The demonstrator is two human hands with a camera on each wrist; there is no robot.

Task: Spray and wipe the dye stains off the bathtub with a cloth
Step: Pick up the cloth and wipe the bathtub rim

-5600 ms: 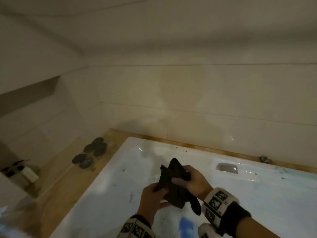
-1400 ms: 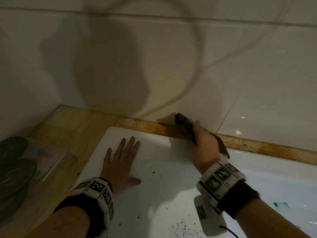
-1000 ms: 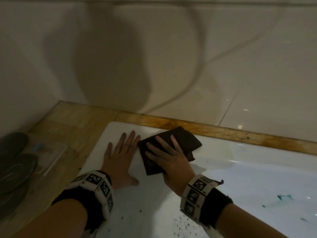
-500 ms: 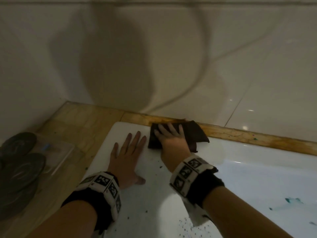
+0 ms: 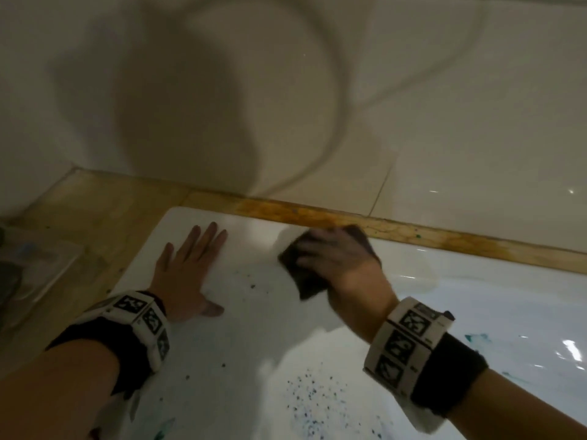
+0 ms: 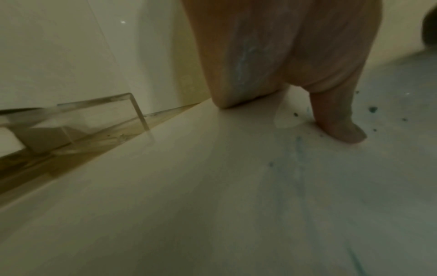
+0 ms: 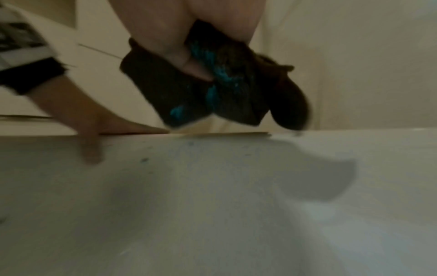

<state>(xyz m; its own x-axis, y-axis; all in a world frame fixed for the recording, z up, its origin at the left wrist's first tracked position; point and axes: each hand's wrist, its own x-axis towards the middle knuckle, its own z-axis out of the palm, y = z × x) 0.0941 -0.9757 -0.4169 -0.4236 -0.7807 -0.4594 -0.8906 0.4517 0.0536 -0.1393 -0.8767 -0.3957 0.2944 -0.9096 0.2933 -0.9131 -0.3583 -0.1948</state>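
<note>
Dark brown cloth [image 5: 303, 274], folded, blue-stained underneath, lies on white bathtub [image 5: 247, 360] rim near the wall corner; teal dye stains [image 5: 309, 398] speckle the tub.

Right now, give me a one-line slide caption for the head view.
Left hand braced flat on the bathtub rim, right hand presses a dark cloth near the wooden ledge.

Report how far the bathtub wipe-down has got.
Done: the rim corner beyond the left hand looks white. In hand: the right hand presses the dark cloth on the bathtub rim. Left: teal specks and smears below.
</note>
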